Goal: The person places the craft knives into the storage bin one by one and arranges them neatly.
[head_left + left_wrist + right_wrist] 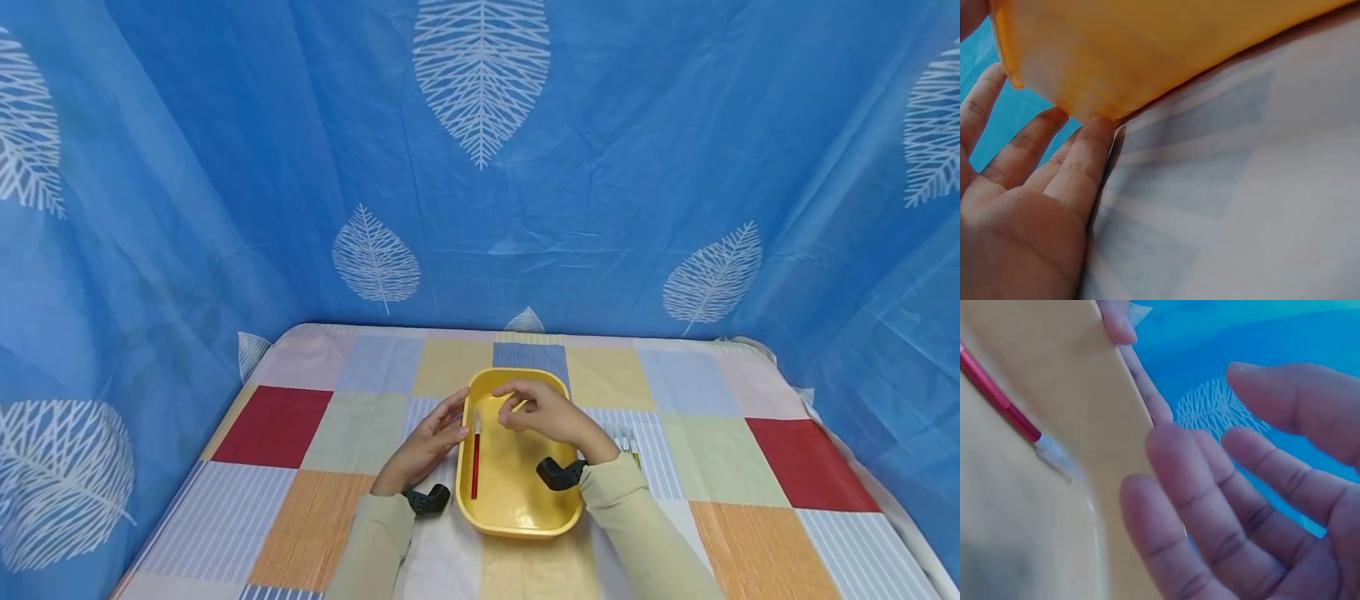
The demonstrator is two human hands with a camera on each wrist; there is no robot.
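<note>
A yellow tray stands upright on the patchwork cloth. Along its left inner side lies a slim red paintbrush, its silver collar and pale tip toward the far end. My left hand is at the tray's left edge, thumb at the rim; in the left wrist view its extended fingertips touch the outer wall. Over the tray's far half hovers my right hand, fingers loosely bent and spread from the thumb, with nothing between them. The right wrist view shows the paintbrush to the side of that hand.
Several slim pale-tipped sticks lie on the cloth right of the tray, partly hidden by my right wrist. A blue leaf-print curtain rises behind and beside the table. The patchwork cloth covers the tabletop.
</note>
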